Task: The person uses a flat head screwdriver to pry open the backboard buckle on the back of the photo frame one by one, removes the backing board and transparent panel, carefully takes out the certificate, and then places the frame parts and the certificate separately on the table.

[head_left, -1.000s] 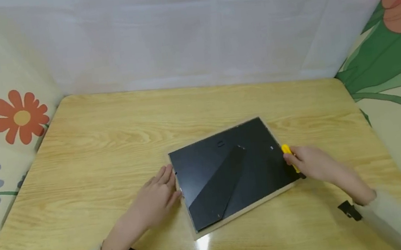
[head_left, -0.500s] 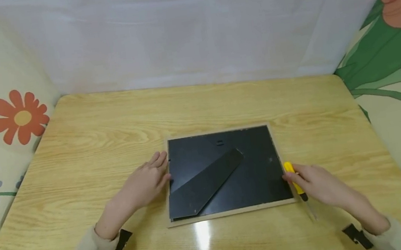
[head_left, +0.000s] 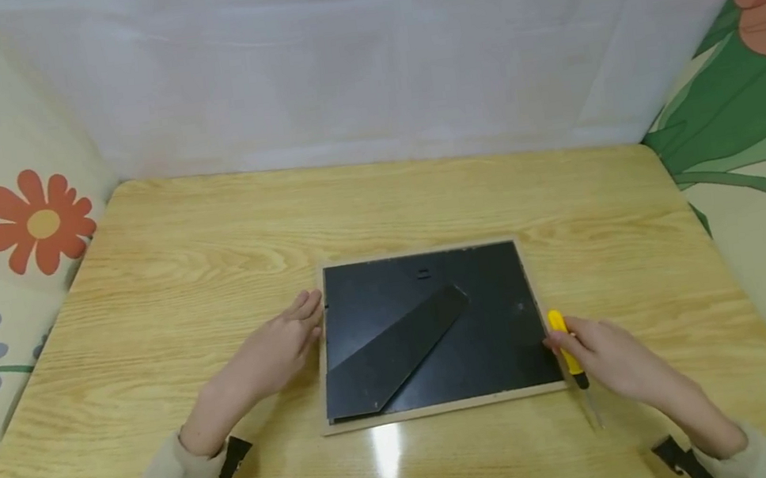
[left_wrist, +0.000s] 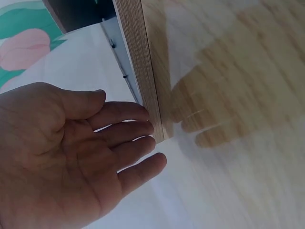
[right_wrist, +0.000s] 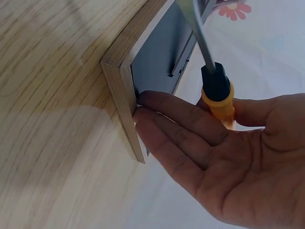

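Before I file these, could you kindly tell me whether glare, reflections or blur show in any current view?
Head view: bright glare on the table, just in front of the frame; left wrist view: dark finger shapes on the table, apparently a reflection of the left hand; right wrist view: the shaft of the screwdriver looks soft toward the top edge.

Lying on glossy, yellowish wood-grain table (head_left: 210, 236) with rounded far corners: wood-edged picture frame (head_left: 485, 346), black back upward, strut (head_left: 400, 352) folded diagonally across. Beside frame's near edge, bright reflection (head_left: 388, 454).
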The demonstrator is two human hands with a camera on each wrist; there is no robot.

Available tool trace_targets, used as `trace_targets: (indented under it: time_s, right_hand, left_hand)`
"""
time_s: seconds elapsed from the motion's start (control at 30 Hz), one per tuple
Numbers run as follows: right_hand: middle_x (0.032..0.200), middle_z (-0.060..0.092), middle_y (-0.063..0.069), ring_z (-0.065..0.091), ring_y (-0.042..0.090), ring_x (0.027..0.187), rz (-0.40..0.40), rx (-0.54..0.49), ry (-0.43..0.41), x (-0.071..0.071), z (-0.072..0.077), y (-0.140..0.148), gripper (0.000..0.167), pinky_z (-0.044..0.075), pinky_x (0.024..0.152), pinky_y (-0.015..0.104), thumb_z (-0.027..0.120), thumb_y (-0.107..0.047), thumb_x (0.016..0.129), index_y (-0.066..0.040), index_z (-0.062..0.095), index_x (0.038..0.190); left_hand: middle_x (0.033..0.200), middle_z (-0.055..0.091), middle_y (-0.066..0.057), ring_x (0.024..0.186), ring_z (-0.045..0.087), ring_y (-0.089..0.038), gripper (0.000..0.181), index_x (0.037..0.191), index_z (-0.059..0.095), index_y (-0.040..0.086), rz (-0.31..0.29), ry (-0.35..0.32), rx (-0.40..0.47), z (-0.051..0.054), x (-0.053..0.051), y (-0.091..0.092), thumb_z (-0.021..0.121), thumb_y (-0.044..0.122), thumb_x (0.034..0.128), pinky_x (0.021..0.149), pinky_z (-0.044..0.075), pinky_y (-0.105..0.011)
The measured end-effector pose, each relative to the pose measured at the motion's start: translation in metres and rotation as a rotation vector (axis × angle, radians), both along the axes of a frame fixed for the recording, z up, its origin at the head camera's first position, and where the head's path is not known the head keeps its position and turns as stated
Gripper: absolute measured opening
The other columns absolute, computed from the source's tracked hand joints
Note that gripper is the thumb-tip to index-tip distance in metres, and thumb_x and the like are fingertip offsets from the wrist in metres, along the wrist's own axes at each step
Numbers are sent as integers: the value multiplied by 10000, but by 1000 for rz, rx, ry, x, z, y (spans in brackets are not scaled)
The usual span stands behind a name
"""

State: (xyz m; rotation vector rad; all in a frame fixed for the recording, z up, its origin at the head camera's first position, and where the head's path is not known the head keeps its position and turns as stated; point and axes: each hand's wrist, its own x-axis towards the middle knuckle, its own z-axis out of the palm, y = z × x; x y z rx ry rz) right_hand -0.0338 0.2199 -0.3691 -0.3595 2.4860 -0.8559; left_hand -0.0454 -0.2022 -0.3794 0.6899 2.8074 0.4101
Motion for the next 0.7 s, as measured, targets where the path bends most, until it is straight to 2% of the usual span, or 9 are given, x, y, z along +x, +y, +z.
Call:
trace_targets:
  time_s: [0.03, 0.13, 0.27, 0.4, 0.5, 0.67, 0.7]
  right_hand:
    - [1100, 683, 175, 583, 186, 780, -4, 2, 0, 1, 0, 0, 365, 408, 547, 289, 410, -208, 1052, 80, 602, 1166]
    - [884, 678, 114, 449, 144, 609, -15, 22, -10, 4, 0, -2, 332, 356, 478, 270, 422, -212, 1048, 47, 623, 1097]
    - [639, 468, 11, 352, 125, 509, -20, 51, 6, 10, -1, -6, 266, 327, 436, 246, 443, -217, 1041, -24, 608, 961]
    - [604, 435, -4, 358, 111, 484, -25, 61, 40, 14, -3, -10, 250, 326, 426, 233, 459, -214, 1035, -50, 583, 893]
    - [608, 439, 3, 358, 119, 491, -40, 53, 23, 16, -4, -11, 263, 329, 432, 242, 454, -228, 1038, -44, 588, 907]
    - [636, 452, 18, 348, 119, 520, -43, -5, 7, 8, -1, -7, 322, 330, 442, 250, 446, -251, 1042, 16, 625, 1033]
    - [666, 497, 22, 352, 119, 526, -35, -33, 14, 4, 2, -7, 329, 333, 442, 250, 449, -250, 1041, 24, 632, 1054]
  left_hand:
    - [1457, 314, -322, 1351, 296, -455, 412, 1360, 405, -168, 0, -5, 3, 0, 0, 0, 452, 34, 1004, 1061, 317, -534]
    - [1468, 299, -316, 1357, 287, -451, 414, 1371, 394, -162, 2, -19, 9, -1, 1, 0, 442, 30, 1007, 1063, 313, -532]
    - [1479, 285, -310, 1358, 286, -449, 419, 1380, 384, -159, 10, -36, 15, -1, 2, 0, 433, 30, 1009, 1056, 319, -533]
    - [1483, 278, -307, 1354, 290, -451, 421, 1383, 379, -158, 17, -43, 14, -2, 2, -1, 429, 30, 1010, 1043, 337, -533]
    - [1484, 273, -309, 1350, 292, -458, 425, 1385, 374, -159, 9, -36, 19, -4, 2, -3, 428, 33, 1010, 1037, 342, -532]
    - [1479, 281, -310, 1346, 295, -470, 427, 1370, 398, -158, -21, -24, 61, -7, -4, -8, 453, 62, 1009, 1063, 303, -544]
    - [1472, 300, -310, 1341, 307, -472, 417, 1355, 429, -153, -31, -17, 73, -8, -7, -9, 470, 68, 1004, 1068, 299, -547]
